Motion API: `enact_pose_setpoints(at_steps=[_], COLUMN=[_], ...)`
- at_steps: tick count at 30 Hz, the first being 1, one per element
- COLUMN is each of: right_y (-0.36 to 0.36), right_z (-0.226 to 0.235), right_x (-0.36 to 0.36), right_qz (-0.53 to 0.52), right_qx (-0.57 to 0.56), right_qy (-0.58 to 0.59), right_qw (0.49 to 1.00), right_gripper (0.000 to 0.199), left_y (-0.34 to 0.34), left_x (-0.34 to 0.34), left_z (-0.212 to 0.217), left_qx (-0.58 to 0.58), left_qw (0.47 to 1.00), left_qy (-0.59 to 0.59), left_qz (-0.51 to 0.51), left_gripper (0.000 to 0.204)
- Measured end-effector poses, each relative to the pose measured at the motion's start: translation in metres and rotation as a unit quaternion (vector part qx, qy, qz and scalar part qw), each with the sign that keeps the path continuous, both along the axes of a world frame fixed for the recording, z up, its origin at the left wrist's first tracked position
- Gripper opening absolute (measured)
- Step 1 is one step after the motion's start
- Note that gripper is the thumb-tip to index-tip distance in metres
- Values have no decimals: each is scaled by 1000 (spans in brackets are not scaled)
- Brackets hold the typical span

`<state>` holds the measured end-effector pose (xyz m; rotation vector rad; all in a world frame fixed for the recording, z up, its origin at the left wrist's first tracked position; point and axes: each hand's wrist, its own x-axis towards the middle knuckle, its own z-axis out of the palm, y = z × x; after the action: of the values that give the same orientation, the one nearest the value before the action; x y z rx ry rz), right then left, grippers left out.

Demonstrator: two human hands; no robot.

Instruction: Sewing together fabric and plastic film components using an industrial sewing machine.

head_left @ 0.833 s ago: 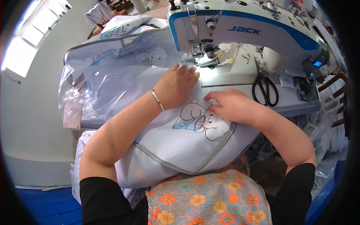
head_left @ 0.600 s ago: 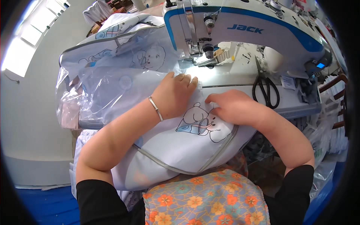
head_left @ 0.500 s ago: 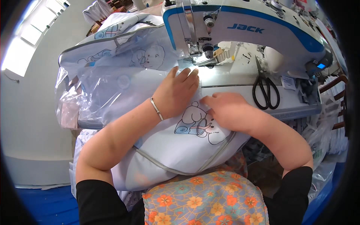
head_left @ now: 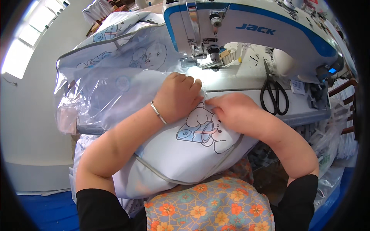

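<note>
Fingers of the left hand (head_left: 178, 97) and right hand (head_left: 231, 110) press flat, steadying the printed fabric panel (head_left: 192, 150) toward the presser foot (head_left: 212, 61) at twelve o'clock.

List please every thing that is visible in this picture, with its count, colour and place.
sewing machine: one, white and blue, top centre on the table
scissors: one pair, black, on the table under the machine arm
printed cloth piece: one, pale blue-white with grey piping, under both hands
clear plastic sheet: one, transparent, left of the hands
bracelet: one, silver, left wrist
left hand: pressing the cloth
right hand: pressing the cloth
</note>
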<state>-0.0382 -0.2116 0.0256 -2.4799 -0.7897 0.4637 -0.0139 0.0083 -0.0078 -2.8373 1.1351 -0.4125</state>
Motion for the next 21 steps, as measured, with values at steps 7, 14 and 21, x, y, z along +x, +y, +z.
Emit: enact_pose_setpoints(at_steps=[7,14,21], right_y=[-4,-24,-26], right_z=[-15,-16,37], right_x=[6,-2,11], right_qz=[-10,-7,-9], right_qx=[14,73,86], right_qy=[0,9,59], right_qw=[1000,997,995], right_gripper=[34,35,31], left_y=[29,9,-7], left_x=[2,-18,-1], left_z=[15,4,9], left_qx=[-55,9,-47], left_qw=[990,999,996], left_qy=[54,-9,69], left_qz=[-117,-52,22], left_gripper=[62,50,25])
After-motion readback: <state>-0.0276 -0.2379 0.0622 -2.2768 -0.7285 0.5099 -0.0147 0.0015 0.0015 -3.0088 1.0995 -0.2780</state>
